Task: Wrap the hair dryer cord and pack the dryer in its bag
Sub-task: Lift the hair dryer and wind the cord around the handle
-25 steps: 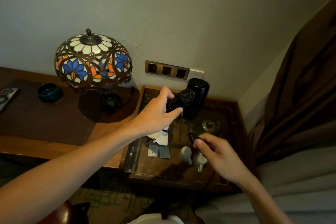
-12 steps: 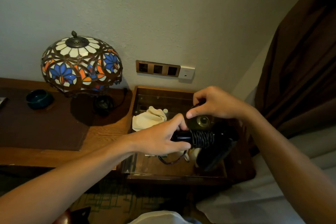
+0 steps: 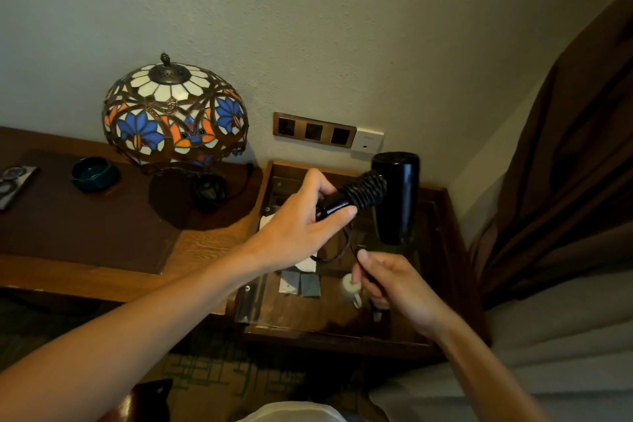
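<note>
— Where's the hair dryer?

— Up in the air over the glass-topped side table, barrel upright near the wall. The left hand has its fingers and thumb curled round the lower end of the handle.

— And the cord?

— Most of it sits in tight black coils round the upper handle, right against the barrel. A loose loop hangs below the left hand and runs to the right hand, which pinches it with curled fingers just under the barrel.

— Anything else nearby?

— A stained-glass lamp stands on the wooden tabletop to the left, with a dark teal bowl further left. Under the glass lie small white cups and sachets. A brown curtain hangs at right.
</note>
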